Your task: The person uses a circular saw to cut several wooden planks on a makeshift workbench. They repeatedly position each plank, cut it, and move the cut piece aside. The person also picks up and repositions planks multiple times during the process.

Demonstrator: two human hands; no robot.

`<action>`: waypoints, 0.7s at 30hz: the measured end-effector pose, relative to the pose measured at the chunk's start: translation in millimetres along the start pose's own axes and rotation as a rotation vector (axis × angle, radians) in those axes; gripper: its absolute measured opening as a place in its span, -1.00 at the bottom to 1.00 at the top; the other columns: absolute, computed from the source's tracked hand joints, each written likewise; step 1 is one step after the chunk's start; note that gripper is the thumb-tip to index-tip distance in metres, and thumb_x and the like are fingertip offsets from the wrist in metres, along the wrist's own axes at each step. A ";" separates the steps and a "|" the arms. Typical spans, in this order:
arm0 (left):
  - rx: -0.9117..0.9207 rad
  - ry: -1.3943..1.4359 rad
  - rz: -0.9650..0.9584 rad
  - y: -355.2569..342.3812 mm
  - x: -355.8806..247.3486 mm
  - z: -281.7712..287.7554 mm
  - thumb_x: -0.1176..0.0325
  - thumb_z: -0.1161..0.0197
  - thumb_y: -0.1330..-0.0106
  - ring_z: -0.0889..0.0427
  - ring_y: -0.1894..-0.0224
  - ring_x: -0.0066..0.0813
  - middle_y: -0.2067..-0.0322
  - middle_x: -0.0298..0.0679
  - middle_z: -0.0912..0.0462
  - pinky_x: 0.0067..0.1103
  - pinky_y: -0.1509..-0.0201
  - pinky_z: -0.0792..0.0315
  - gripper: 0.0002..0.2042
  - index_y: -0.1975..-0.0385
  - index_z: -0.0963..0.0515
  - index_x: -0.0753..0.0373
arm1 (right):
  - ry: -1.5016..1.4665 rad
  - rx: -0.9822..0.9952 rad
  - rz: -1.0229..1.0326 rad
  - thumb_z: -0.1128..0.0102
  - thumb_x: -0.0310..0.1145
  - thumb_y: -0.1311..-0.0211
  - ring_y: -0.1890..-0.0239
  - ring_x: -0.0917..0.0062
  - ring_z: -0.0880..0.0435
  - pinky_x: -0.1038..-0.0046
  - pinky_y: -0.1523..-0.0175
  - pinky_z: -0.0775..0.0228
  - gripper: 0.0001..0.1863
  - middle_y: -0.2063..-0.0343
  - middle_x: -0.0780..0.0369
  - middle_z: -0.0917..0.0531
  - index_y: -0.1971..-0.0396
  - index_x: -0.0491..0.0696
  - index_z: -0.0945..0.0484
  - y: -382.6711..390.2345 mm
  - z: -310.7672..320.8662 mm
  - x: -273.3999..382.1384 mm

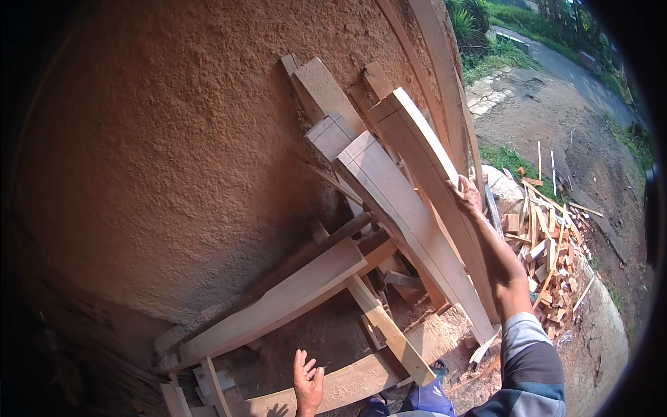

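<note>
My right hand (470,197) grips the right edge of a long wooden plank (431,174), which leans upright and tilted against the other boards. The plank has a pale sunlit edge and a dark line drawn along its face. Beside it on the left leans another long, slightly curved plank (410,208), also marked with lines near its top end. My left hand (308,382) is raised at the lower middle, fingers apart, with nothing in it. Below it, a curved board (347,382) lies across, catching the hand's shadow.
More boards (323,87) lean against a rough brown wall (167,153). A thick curved beam (278,299) lies across at the left, with a narrow slat (390,330) beside it. Wood offcuts (549,257) are heaped on the ground at right, near a road (570,76).
</note>
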State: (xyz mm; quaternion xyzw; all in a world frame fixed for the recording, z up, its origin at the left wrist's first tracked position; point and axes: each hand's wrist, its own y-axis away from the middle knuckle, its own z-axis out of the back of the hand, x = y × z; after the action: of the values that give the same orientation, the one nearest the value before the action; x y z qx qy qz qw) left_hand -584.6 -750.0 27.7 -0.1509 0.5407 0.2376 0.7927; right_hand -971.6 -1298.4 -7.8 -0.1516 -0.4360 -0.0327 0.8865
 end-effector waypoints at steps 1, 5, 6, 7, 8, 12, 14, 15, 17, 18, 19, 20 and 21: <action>-0.096 -0.100 -0.009 20.8 16.1 30.7 0.50 -0.28 -0.37 -0.49 -0.31 -0.14 -0.46 0.03 -0.25 -0.29 -0.23 -0.49 -0.24 -0.55 -0.08 0.12 | -0.035 0.137 -0.029 -0.19 0.40 -0.22 -0.12 0.09 -0.62 0.09 -0.16 -0.44 -0.19 0.01 0.00 -0.64 -0.23 0.05 -0.52 7.9 -34.5 5.2; -0.280 -0.148 0.188 82.3 69.6 102.9 0.52 -0.26 -0.38 -0.38 -0.40 -0.09 -0.50 -0.05 -0.19 -0.29 -0.47 -0.30 -0.26 -0.54 -0.08 0.26 | 0.079 0.189 -0.075 -0.16 0.37 -0.26 -0.22 0.08 -0.58 0.09 -0.25 -0.43 -0.20 -0.10 -0.03 -0.62 -0.29 0.06 -0.47 5.4 -84.3 9.5; -0.381 -0.132 0.237 89.5 69.6 109.2 0.60 -0.22 -0.38 -0.44 -0.35 -0.13 -0.51 -0.08 -0.17 -0.35 -0.42 -0.36 -0.24 -0.56 -0.05 0.24 | 0.102 0.199 -0.072 -0.15 0.33 -0.29 -0.24 0.07 -0.57 0.10 -0.28 -0.42 -0.21 -0.14 -0.04 -0.61 -0.33 0.07 -0.44 -1.9 -99.1 18.0; -0.424 -0.194 0.306 109.5 81.0 125.9 0.57 -0.24 -0.38 -0.48 -0.29 -0.19 -0.49 -0.08 -0.22 -0.39 -0.31 -0.44 -0.23 -0.57 -0.04 0.18 | 0.128 0.224 -0.079 -0.14 0.30 -0.32 -0.27 0.07 -0.55 0.10 -0.30 -0.41 -0.22 -0.17 -0.04 -0.60 -0.37 0.07 -0.41 1.1 -115.9 20.8; -0.451 -0.237 0.364 126.3 100.6 139.9 0.54 -0.26 -0.39 -0.51 -0.23 -0.26 -0.46 -0.08 -0.26 -0.44 -0.20 -0.52 -0.22 -0.58 -0.03 0.13 | 0.129 0.202 -0.118 -0.13 0.26 -0.34 -0.28 0.06 -0.54 0.10 -0.32 -0.39 -0.23 -0.21 -0.05 -0.58 -0.40 0.09 -0.38 -9.5 -123.1 14.1; -0.585 -0.249 0.276 187.1 191.8 192.4 0.51 -0.28 -0.40 -0.52 -0.13 -0.33 -0.36 -0.10 -0.40 -0.49 0.07 -0.58 -0.24 -0.57 -0.09 0.02 | 0.047 0.033 -0.212 -0.19 -0.01 -0.41 -0.37 0.06 -0.45 0.12 -0.41 -0.31 -0.29 -0.33 -0.09 -0.45 -0.46 0.00 -0.30 -24.9 -136.7 17.3; -0.768 0.430 0.615 203.9 202.6 187.7 0.49 -0.29 -0.40 -0.53 -0.11 -0.34 -0.30 -0.12 -0.46 -0.51 0.14 -0.59 -0.26 -0.55 -0.14 0.01 | -0.078 -0.276 0.045 -0.20 -0.19 -0.42 -0.32 0.07 -0.46 0.16 -0.44 -0.27 -0.35 -0.28 -0.04 -0.47 -0.40 -0.17 -0.33 -26.7 -107.0 23.7; -0.753 0.312 0.549 235.9 226.3 229.3 0.46 -0.32 -0.40 -0.52 -0.08 -0.33 -0.23 -0.15 -0.49 -0.49 0.14 -0.59 -0.30 -0.52 -0.19 0.03 | -0.115 -0.350 0.141 -0.17 -0.21 -0.45 -0.35 0.09 -0.43 0.19 -0.43 -0.27 -0.40 -0.30 -0.03 -0.44 -0.39 -0.16 -0.35 11.5 -119.3 55.2; -0.920 0.497 0.461 252.7 230.1 222.0 0.43 -0.37 -0.37 -0.50 -0.14 -0.27 -0.32 -0.15 -0.40 -0.42 0.03 -0.61 -0.27 -0.52 -0.18 0.08 | -0.312 -0.322 0.384 -0.19 -0.42 -0.44 -0.36 0.14 -0.42 0.22 -0.43 -0.29 -0.46 -0.30 -0.01 -0.45 -0.38 -0.09 -0.38 108.7 -116.1 139.9; -0.957 0.042 0.465 254.8 240.8 238.7 0.24 -0.42 -0.36 -0.48 -0.22 -0.18 -0.41 -0.15 -0.30 -0.32 -0.18 -0.57 -0.22 -0.53 -0.15 0.09 | -0.285 -0.239 0.523 -0.22 -0.50 -0.38 -0.35 0.15 -0.45 0.20 -0.44 -0.29 -0.44 -0.28 0.02 -0.48 -0.37 -0.04 -0.40 160.1 -110.6 186.7; -0.974 0.134 0.562 236.3 242.8 236.5 0.55 -0.21 -0.39 -0.57 -0.17 -0.32 -0.35 -0.18 -0.38 -0.44 -0.07 -0.51 -0.35 -0.48 -0.23 0.06 | -0.322 -0.037 0.627 -0.27 -0.48 -0.34 -0.34 0.13 -0.47 0.20 -0.44 -0.30 -0.42 -0.27 0.04 -0.50 -0.36 -0.02 -0.41 198.6 -113.6 210.0; -1.002 0.161 0.569 190.8 205.2 209.8 0.54 -0.22 -0.40 -0.57 -0.12 -0.39 -0.30 -0.30 -0.41 -0.48 -0.02 -0.49 -0.40 -0.43 -0.31 0.00 | -0.284 0.215 0.715 -0.34 -0.41 -0.31 -0.39 0.10 -0.40 0.15 -0.42 -0.31 -0.35 -0.31 0.02 -0.46 -0.39 0.01 -0.38 231.5 -122.7 226.2; -0.924 0.175 0.565 173.9 206.6 205.9 0.46 -0.23 -0.42 -0.50 -0.17 -0.32 -0.37 -0.18 -0.36 -0.39 -0.09 -0.47 -0.38 -0.46 -0.25 -0.05 | -0.138 0.440 0.796 -0.47 -0.27 -0.21 -0.42 0.07 -0.35 0.08 -0.45 -0.26 -0.24 -0.35 0.01 -0.41 -0.41 0.05 -0.37 264.4 -137.7 241.4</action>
State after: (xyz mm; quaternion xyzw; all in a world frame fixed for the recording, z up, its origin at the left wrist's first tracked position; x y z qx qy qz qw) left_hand -454.3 -457.4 -85.0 -0.3514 0.4637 0.6405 0.5012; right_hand -667.2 -1069.7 38.6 -0.1174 -0.3986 0.4140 0.8099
